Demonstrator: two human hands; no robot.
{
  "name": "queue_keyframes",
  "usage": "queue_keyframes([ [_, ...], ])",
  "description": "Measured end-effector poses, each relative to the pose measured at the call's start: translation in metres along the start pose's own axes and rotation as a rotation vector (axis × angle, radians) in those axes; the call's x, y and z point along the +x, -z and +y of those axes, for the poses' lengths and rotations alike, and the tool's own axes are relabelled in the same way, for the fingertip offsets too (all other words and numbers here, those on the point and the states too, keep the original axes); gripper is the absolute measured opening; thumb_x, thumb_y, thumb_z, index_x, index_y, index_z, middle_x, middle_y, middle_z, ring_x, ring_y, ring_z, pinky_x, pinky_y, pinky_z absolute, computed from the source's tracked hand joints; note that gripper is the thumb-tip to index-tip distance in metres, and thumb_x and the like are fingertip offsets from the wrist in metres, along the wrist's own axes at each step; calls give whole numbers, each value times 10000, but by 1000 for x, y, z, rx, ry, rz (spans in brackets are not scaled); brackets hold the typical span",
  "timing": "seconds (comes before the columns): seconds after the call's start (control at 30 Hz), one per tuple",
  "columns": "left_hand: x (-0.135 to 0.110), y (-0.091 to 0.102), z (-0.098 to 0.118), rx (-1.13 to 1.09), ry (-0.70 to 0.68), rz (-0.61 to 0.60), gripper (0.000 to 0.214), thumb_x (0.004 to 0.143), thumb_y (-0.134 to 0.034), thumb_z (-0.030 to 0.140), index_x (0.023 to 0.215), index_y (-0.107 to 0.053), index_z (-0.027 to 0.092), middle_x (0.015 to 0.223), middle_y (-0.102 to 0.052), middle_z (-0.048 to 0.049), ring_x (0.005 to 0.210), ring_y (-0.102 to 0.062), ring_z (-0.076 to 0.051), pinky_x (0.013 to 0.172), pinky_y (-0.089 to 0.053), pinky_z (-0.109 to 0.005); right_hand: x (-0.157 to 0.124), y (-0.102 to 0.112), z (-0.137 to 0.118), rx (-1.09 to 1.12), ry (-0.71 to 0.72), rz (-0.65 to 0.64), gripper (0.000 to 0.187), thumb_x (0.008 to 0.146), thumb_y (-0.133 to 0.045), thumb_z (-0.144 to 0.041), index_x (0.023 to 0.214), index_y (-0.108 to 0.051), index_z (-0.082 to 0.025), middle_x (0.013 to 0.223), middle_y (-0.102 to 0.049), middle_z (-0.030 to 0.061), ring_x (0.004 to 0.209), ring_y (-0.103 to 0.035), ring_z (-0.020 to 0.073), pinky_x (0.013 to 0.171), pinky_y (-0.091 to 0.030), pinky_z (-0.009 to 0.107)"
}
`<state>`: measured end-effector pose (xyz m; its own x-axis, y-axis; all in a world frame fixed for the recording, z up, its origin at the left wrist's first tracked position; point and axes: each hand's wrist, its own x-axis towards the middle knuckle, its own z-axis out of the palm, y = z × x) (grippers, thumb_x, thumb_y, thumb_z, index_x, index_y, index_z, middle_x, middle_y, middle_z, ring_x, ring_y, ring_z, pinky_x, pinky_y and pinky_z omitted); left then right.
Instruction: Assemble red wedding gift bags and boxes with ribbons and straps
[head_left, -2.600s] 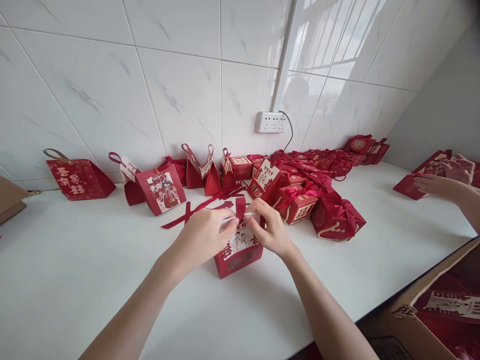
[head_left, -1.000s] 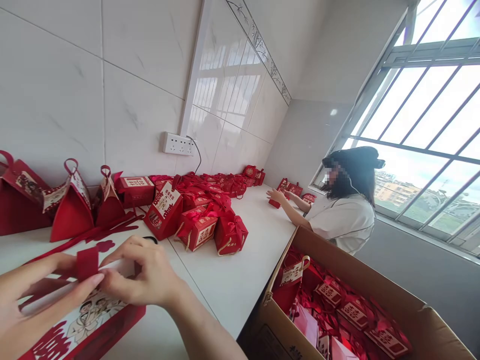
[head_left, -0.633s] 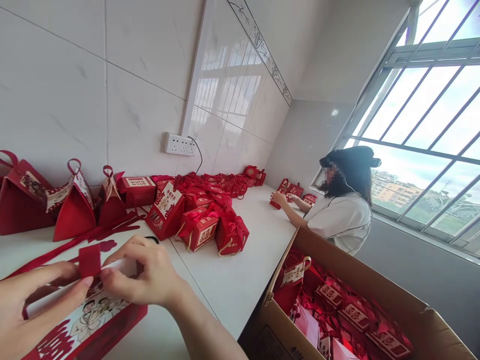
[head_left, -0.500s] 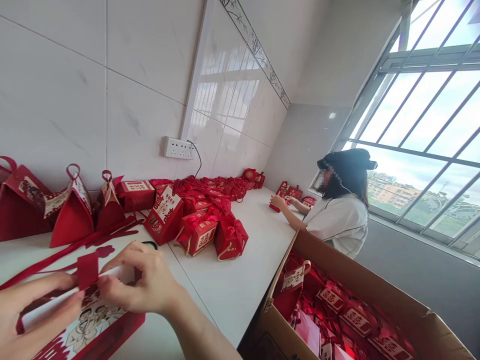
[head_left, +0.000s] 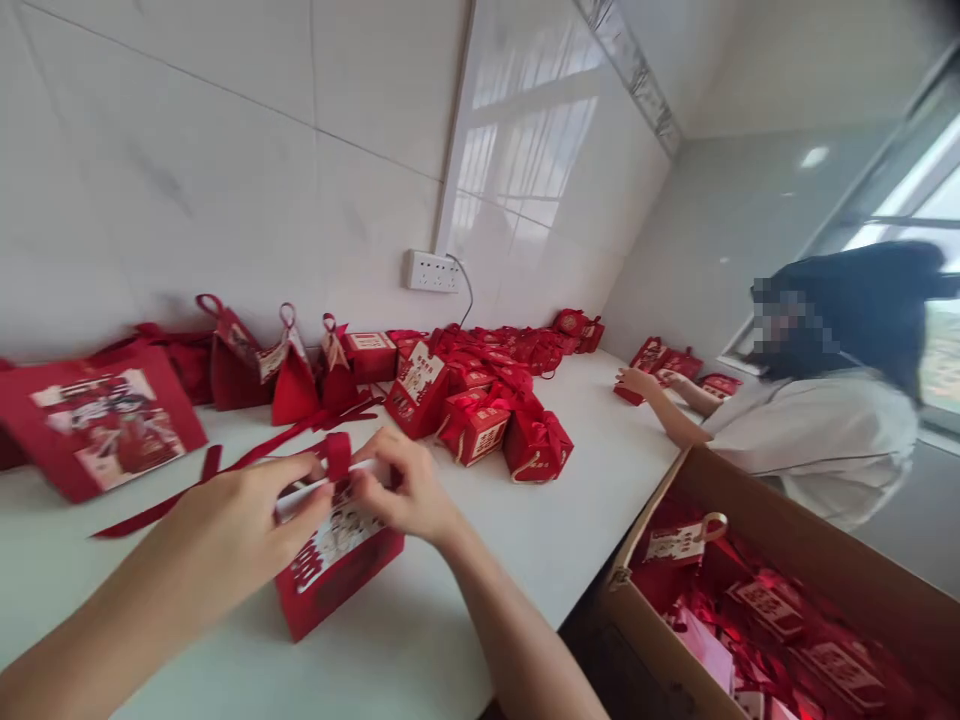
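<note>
A red gift box (head_left: 349, 565) with a printed white panel stands on the white table in front of me. My left hand (head_left: 277, 500) pinches its upper edge from the left, fingers on either side of the white top flap. From the right, my right hand (head_left: 401, 480) grips the same upper edge with thumb and fingers. A red ribbon loop (head_left: 338, 456) sticks up between the two hands. The inside of the box is mostly hidden by my fingers. Behind it lie loose red ribbons (head_left: 247, 455) on the table.
Red gift boxes (head_left: 472, 430) crowd along the tiled wall, and a larger one (head_left: 112, 420) lies at left. A cardboard carton (head_left: 810, 520) full of red boxes stands at right. Beyond it a person (head_left: 817, 440) handles a red box. A socket strip (head_left: 433, 271) is on the wall.
The view has swung left and down, so the scene sits farther right and more of my arms shows. Both hands keep their hold on the gift box.
</note>
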<state>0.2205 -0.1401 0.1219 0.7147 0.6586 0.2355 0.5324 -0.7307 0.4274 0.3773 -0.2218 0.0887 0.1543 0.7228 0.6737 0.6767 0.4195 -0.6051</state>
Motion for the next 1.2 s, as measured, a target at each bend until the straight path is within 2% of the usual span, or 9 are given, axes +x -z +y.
queue_keyframes([
  [0.1,-5,11,17,69,-46,-23,204,793,-444,342,727,-585,211,584,-615,15,470,-522,-140,478,-326,-226,-4,4,0,33,12,-6,120,825,-508,-255,747,-558,-179,729,-504,1,646,-473,121,616,-396,245],
  [0.2,-6,16,24,63,-93,-22,184,803,-447,299,728,-586,204,598,-610,20,473,-502,-125,479,-319,-226,-7,4,0,48,18,-1,113,839,-517,-229,740,-544,-182,715,-464,-9,639,-445,116,590,-362,242],
  [0.43,-11,18,23,-23,-127,-29,178,811,-463,248,715,-600,190,559,-555,28,462,-457,-100,471,-290,-220,-10,3,-3,58,-41,7,167,855,-512,-257,697,-515,-205,693,-440,-17,585,-408,107,535,-334,240],
  [0.73,-10,17,24,-10,-109,-20,229,801,-464,249,586,-407,192,513,-439,46,429,-355,-83,440,-234,-223,-8,4,-5,46,-13,-3,130,838,-515,-213,709,-521,-197,696,-465,-20,625,-443,106,566,-356,233],
  [0.83,-10,17,24,-16,-82,-27,220,805,-457,259,597,-414,198,490,-398,52,418,-333,-89,438,-234,-225,-7,4,-5,33,-12,-3,134,839,-500,-219,708,-515,-196,702,-469,-14,643,-454,115,584,-364,239],
  [1.0,-9,17,22,-49,-80,-51,171,802,-436,262,659,-509,205,509,-441,44,427,-363,-102,453,-260,-235,-6,3,-6,25,-14,-4,130,830,-497,-219,705,-519,-191,690,-473,-16,623,-457,113,570,-365,236],
  [1.2,-10,15,22,-32,-94,-35,198,811,-402,258,622,-434,208,547,-477,25,488,-429,-128,468,-277,-249,-6,0,-6,34,-25,0,137,833,-492,-233,708,-528,-187,693,-490,-13,622,-466,116,573,-373,234],
])
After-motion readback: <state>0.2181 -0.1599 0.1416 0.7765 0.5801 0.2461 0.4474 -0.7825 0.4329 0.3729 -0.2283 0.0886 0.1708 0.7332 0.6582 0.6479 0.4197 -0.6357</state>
